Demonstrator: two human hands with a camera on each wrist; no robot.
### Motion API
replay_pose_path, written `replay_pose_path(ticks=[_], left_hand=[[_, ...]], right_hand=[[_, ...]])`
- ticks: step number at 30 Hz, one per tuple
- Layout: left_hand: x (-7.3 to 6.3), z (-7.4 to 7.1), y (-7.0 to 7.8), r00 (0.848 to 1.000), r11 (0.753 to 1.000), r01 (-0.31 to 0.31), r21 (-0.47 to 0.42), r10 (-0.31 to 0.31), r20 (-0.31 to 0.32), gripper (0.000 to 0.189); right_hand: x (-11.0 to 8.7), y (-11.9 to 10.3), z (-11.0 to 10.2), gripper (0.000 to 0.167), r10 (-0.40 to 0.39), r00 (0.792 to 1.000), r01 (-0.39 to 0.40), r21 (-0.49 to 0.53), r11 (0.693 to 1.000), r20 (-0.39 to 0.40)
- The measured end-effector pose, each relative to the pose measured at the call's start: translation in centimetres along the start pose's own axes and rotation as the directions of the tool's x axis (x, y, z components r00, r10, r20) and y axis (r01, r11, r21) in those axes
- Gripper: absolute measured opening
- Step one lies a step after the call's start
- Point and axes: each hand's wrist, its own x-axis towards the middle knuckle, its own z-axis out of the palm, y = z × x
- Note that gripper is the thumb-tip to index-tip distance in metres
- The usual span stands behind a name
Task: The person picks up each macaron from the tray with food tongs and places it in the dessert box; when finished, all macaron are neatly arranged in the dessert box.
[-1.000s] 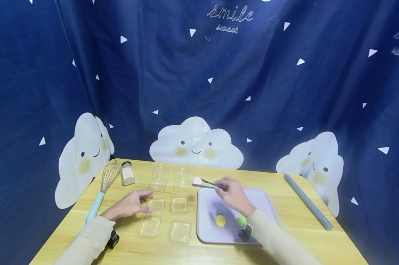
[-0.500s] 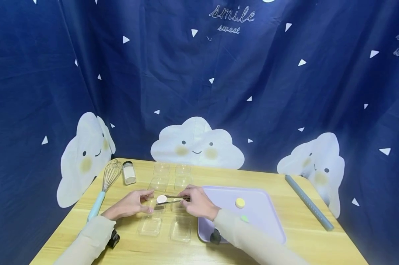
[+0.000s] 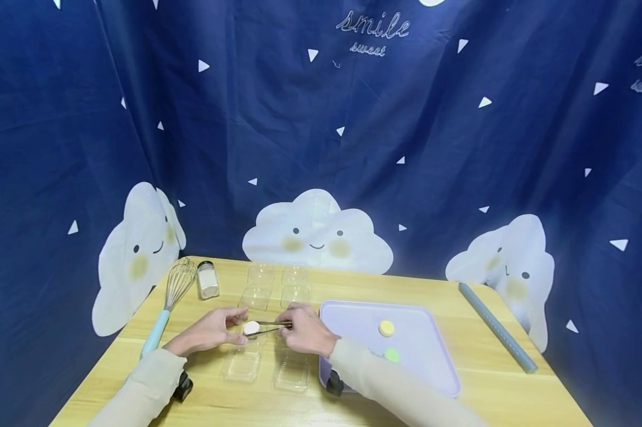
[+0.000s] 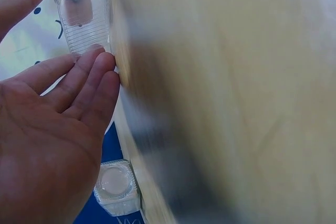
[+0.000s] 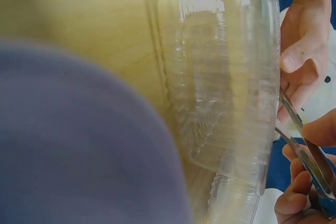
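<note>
My right hand [image 3: 309, 331] grips metal tongs [image 3: 271, 324], whose tips hold a small white round piece [image 3: 251, 328] over a clear plastic box [image 4: 86, 14]. In the right wrist view, the fingers and thumb close round the tongs [image 5: 310, 163]. My left hand [image 3: 212, 330] stays at the left of that box, thumb and fingers spread apart. The left wrist view has its fairly straight fingertips [image 4: 107, 61] right at the box's edge. A yellow round piece [image 3: 386, 328] and a green one [image 3: 392, 355] lie on the lilac tray [image 3: 433, 379].
More clear boxes stand in two rows, including a near left one [image 3: 243, 364] and a near right one [image 3: 292, 375]. A whisk [image 3: 167, 308] and a black-lidded jar [image 3: 208, 281] lie at left. A grey-blue rod [image 3: 497, 327] lies at right.
My right hand has carried the white piece in the tongs leftward from the tray's edge to the box by my left hand. The yellow piece now lies farther back right. My left hand stays put.
</note>
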Motion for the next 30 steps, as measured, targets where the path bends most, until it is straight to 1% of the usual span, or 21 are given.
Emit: replay_pose_path(ticks=[5,10,15,17,22,26,30], left_hand=[[0.0,-0.1,0.2,1.000,1.000,0.004,-0.006,-0.004,0.004,0.087],[-0.1,0.0,0.2,1.000,1.000,0.003,-0.010,-0.003,0.009,0.091],[-0.4,0.3,0.6,1.000,1.000,0.000,-0.020,0.000,-0.002,0.100],[-0.6,0.5,0.8,1.000,1.000,-0.007,-0.010,0.007,-0.009,0.105],[-1.1,1.0,1.1,0.999,0.999,-0.028,0.031,0.029,-0.025,0.116],[-1.3,1.0,1.1,0.999,0.999,-0.039,0.032,0.040,-0.035,0.117],[-1.3,0.7,1.0,0.998,0.998,-0.044,0.033,0.046,-0.036,0.116]], right_hand=[[0.2,-0.2,0.0,0.028,0.017,1.000,-0.018,0.009,1.000,0.014],[0.1,-0.3,0.1,0.027,0.029,0.999,-0.029,0.008,1.000,0.040],[-0.1,-0.3,0.0,0.028,0.037,0.997,-0.037,-0.009,0.999,0.063],[-0.2,-0.3,-0.2,0.029,0.042,0.997,-0.041,-0.006,0.999,0.067],[-0.7,-0.2,-1.1,0.028,0.041,0.998,-0.041,0.009,0.999,0.049],[-1.1,0.0,-2.1,0.030,0.051,0.999,-0.052,0.028,0.998,0.014],[-1.3,0.4,-3.0,0.031,0.089,0.996,-0.090,0.092,0.992,0.009]])
